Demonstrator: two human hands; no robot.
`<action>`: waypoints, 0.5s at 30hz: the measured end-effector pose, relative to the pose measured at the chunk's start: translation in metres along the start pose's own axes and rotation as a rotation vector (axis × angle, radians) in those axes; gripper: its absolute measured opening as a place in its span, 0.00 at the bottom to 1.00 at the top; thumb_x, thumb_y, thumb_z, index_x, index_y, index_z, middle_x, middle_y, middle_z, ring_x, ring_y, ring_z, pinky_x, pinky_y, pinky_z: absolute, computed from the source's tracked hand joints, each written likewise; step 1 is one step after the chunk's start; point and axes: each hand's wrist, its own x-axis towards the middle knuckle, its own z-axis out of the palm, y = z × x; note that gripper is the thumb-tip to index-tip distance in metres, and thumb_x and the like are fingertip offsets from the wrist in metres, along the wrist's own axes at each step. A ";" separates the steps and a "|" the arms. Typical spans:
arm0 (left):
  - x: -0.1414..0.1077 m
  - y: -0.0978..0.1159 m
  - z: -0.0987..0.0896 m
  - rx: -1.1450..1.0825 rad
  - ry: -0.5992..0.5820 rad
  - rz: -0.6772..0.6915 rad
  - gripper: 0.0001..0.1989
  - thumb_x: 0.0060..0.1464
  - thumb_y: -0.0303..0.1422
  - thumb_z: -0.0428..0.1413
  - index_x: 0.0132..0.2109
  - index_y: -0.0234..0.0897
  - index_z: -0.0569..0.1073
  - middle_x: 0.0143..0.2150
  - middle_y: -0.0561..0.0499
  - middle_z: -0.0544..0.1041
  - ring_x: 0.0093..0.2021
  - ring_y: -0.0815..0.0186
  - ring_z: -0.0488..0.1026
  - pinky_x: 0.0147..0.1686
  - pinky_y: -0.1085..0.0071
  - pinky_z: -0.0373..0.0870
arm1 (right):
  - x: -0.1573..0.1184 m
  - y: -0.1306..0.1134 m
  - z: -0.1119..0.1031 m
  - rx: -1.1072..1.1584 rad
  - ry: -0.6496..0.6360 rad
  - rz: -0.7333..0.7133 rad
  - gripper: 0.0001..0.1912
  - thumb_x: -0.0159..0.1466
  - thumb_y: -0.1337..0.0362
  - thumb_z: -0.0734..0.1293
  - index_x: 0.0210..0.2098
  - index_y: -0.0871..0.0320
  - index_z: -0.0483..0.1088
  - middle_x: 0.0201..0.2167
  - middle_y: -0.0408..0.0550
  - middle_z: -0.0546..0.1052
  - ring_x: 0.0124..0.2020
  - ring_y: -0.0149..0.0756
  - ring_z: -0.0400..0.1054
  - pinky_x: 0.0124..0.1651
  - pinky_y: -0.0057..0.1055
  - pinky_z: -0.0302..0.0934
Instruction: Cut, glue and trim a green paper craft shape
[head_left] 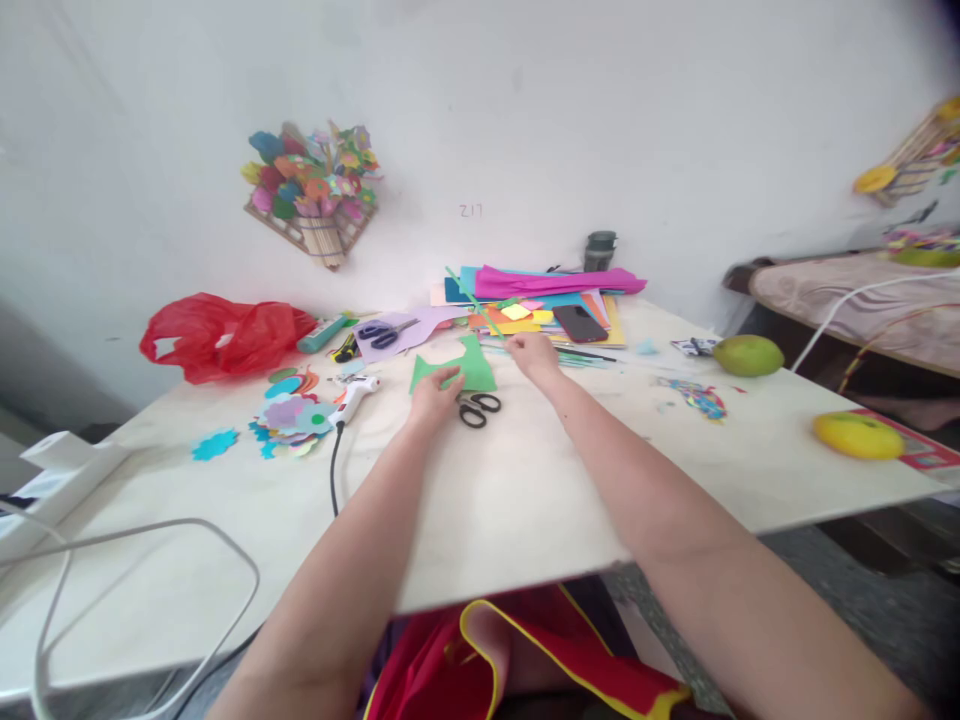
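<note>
home craft corner, cluttered worktable (pixel 517 500), paper-flower wall hanging (pixel 315 195), cushioned seat or bed (pixel 855 300) alongside

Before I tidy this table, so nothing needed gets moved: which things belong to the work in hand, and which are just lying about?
Likely part of the work:
- green paper, under the left hand
- thin green strip, at the right hand
- black-handled scissors
- glue gun

Probably just lying about:
- phone
- green fruit
- yellow fruit
- red plastic bag

The paper (pixel 477 372) is plain green — the plastic bag (pixel 217 335) red, the glue gun (pixel 354 400) white.
</note>
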 end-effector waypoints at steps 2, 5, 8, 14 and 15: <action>-0.001 0.001 0.001 0.274 -0.036 0.030 0.17 0.48 0.36 0.55 0.46 0.40 0.75 0.48 0.45 0.76 0.59 0.54 0.61 0.60 0.52 0.45 | 0.005 0.014 -0.012 -0.167 0.056 0.051 0.13 0.59 0.57 0.62 0.33 0.54 0.76 0.36 0.48 0.78 0.39 0.37 0.70 0.36 0.27 0.59; -0.003 0.003 0.000 0.470 -0.096 0.004 0.18 0.49 0.34 0.54 0.49 0.43 0.73 0.53 0.47 0.73 0.62 0.53 0.56 0.61 0.45 0.35 | 0.009 0.033 -0.024 -0.297 0.076 0.110 0.14 0.59 0.59 0.61 0.38 0.52 0.77 0.38 0.49 0.78 0.42 0.40 0.70 0.39 0.29 0.60; -0.003 0.003 -0.003 0.511 -0.132 -0.066 0.20 0.48 0.32 0.52 0.50 0.46 0.72 0.57 0.50 0.69 0.61 0.51 0.58 0.59 0.41 0.36 | 0.012 0.047 -0.029 -0.361 0.053 0.159 0.14 0.60 0.60 0.61 0.39 0.52 0.76 0.38 0.49 0.78 0.42 0.40 0.70 0.40 0.29 0.60; -0.001 -0.003 -0.005 0.496 -0.079 -0.053 0.21 0.45 0.28 0.51 0.48 0.45 0.74 0.55 0.49 0.71 0.56 0.52 0.64 0.59 0.46 0.44 | 0.017 0.069 -0.035 -0.422 -0.030 0.190 0.14 0.59 0.62 0.61 0.39 0.54 0.77 0.39 0.51 0.78 0.43 0.40 0.69 0.43 0.31 0.58; -0.001 -0.004 -0.004 0.470 -0.062 -0.038 0.21 0.44 0.28 0.52 0.47 0.45 0.75 0.54 0.49 0.72 0.56 0.52 0.65 0.59 0.49 0.47 | 0.017 0.072 -0.036 -0.434 -0.035 0.196 0.14 0.59 0.63 0.62 0.39 0.54 0.77 0.39 0.52 0.77 0.44 0.41 0.69 0.44 0.32 0.58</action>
